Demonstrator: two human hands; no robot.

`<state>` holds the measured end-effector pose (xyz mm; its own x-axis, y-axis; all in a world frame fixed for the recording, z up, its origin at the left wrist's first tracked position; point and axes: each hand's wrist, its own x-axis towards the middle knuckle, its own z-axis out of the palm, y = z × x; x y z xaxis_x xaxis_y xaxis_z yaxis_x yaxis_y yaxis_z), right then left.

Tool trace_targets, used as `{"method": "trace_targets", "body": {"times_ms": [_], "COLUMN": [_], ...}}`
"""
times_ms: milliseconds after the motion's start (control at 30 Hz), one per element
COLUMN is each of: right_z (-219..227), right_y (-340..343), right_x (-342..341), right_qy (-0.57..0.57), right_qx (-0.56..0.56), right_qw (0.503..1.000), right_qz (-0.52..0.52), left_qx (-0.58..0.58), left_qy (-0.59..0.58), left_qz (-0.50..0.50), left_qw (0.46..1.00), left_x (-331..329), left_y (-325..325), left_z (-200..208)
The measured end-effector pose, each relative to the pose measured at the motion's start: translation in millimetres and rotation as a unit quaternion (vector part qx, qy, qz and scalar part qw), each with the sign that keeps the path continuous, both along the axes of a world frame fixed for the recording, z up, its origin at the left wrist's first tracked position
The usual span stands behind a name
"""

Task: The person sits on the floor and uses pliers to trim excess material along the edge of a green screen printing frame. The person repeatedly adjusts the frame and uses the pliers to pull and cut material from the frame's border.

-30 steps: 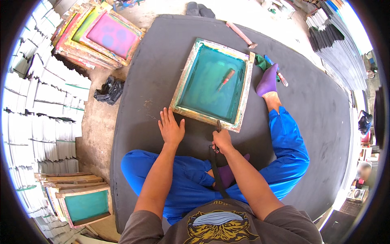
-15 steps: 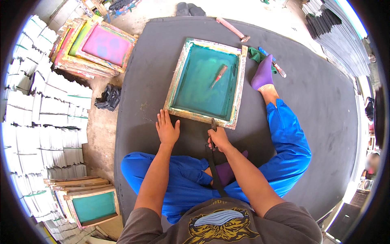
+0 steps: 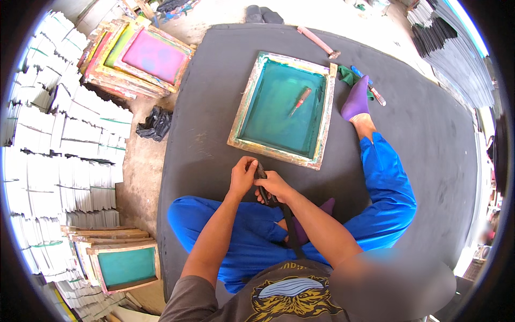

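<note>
My right hand (image 3: 274, 186) is wrapped round the handles of dark pliers (image 3: 261, 172), whose jaws point away from me. Close against those jaws, my left hand (image 3: 244, 176) is closed in a pinch; whatever is between its fingertips is too small to make out. Both hands are just short of the near edge of a paint-stained wooden screen-printing frame (image 3: 271, 152) with green mesh. On the mesh lies a screwdriver (image 3: 300, 101) with a reddish handle. A dark strap (image 3: 291, 231) runs down from near my right hand across my lap.
A hammer (image 3: 320, 43) lies at the table's far edge. Green cloth (image 3: 348, 76) and another screwdriver (image 3: 379, 96) are near my purple-socked foot (image 3: 356, 102). Stacked frames (image 3: 155, 60) and white paper bundles (image 3: 64, 177) stand left, beside a black plastic bag (image 3: 154, 123).
My left hand has left the frame's near corner and come in to the plier jaws. The right hand has drawn the pliers back from the frame's edge.
</note>
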<state>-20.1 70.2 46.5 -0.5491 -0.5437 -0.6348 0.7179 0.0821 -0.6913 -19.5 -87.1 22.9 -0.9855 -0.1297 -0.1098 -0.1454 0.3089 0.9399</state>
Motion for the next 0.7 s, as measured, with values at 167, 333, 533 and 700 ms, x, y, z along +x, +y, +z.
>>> {"method": "trace_targets", "body": {"times_ms": [167, 333, 533, 700], "right_z": [-4.9, -8.7, -4.1, -5.7], "right_y": [2.2, 36.0, 87.1, 99.5], "right_x": [-2.3, -9.2, -37.1, -52.5], "right_qy": [-0.124, -0.162, -0.167, -0.176], "right_qx": [-0.048, -0.005, 0.067, 0.1], "right_qw": [0.991, 0.987, 0.983, 0.978], "right_qz": [0.002, -0.013, 0.023, 0.058], "left_qx": [-0.036, -0.122, -0.151, -0.195], "left_qy": [-0.032, 0.011, -0.022, -0.099], "left_qz": [-0.001, 0.13, 0.315, 0.344], "left_qw": [0.999, 0.984, 0.937, 0.913], "left_x": [-5.4, -15.6, -31.3, -34.7], "left_y": [-15.3, -20.9, -73.3, -66.6], "left_z": [-9.9, -16.7, -24.3, -10.1]}}
